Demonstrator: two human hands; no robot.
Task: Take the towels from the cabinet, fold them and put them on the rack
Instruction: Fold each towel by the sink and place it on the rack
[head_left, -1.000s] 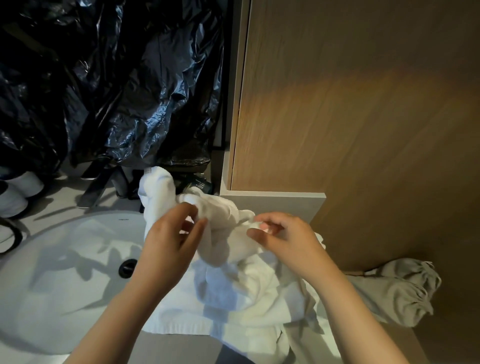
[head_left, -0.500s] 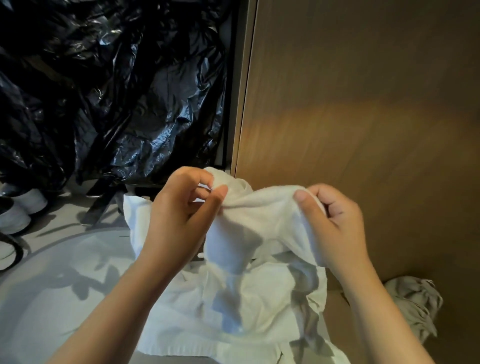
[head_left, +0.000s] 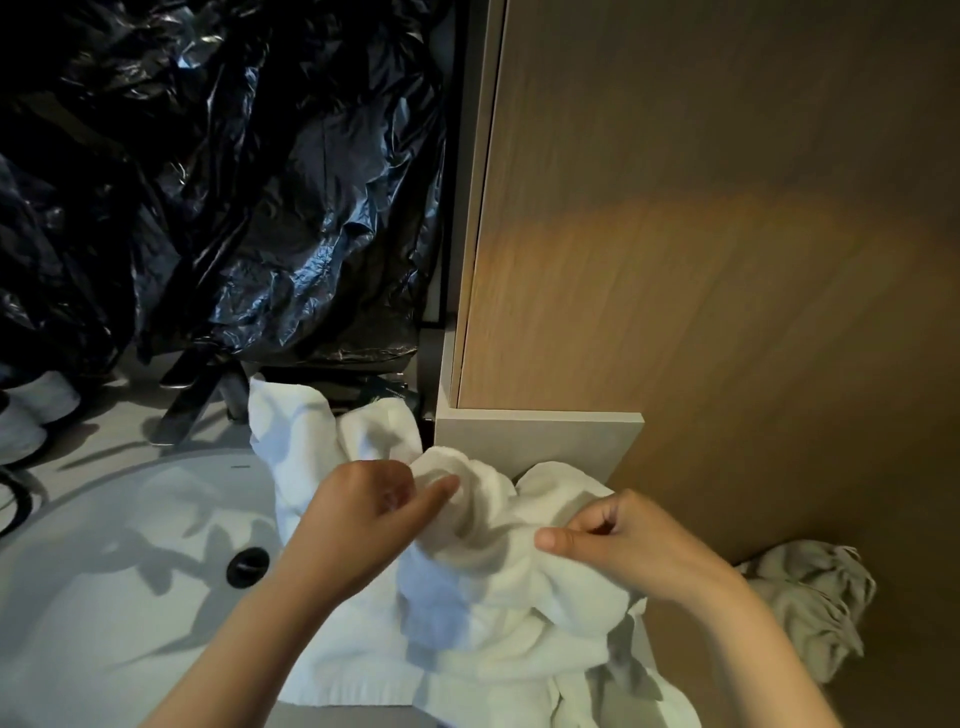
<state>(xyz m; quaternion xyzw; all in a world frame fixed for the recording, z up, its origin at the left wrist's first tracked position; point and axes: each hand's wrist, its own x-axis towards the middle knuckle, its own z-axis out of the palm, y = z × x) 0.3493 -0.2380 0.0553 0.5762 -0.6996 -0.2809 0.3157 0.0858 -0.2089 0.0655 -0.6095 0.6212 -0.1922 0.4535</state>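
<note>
Head view. A white towel (head_left: 498, 571) was found out of storage and lay crumpled across the right rim of the sink (head_left: 104, 597) and the bench (head_left: 109, 431) edge, its upper part lifted in both hands. The left hand (head_left: 369, 514) was seen with its fingers (head_left: 387, 470) curled and the thumb pressed forward, a bunched fold being pinched. The right hand (head_left: 639, 545) was likewise clenched on the cloth, a fold being gripped between thumb and curled fingers. It could not be told whether the white cloth was a single towel or more than one.

Progress, as judged: the taking-out step appeared done for this towel. Folding was judged to be barely started, since no straight edge or flat layer had been formed and the cloth was bunched. Placement had not been made; no rack was visible. A grey cloth (head_left: 810, 608) lay heaped at lower right against the wooden cabinet panel (head_left: 727, 260); whether it belonged to the job could not be told.

Surroundings noted: a black plastic bag (head_left: 234, 182) was heaped behind the sink, a dark drain (head_left: 248, 566) was set in the basin, and a pale ledge (head_left: 535, 436) stood just behind the hands.

Writing: no brand, label or tag was made out on the towel. Faint pale marks were seen on a dark object (head_left: 387, 389) behind the towel, but they were too small to be read.
</note>
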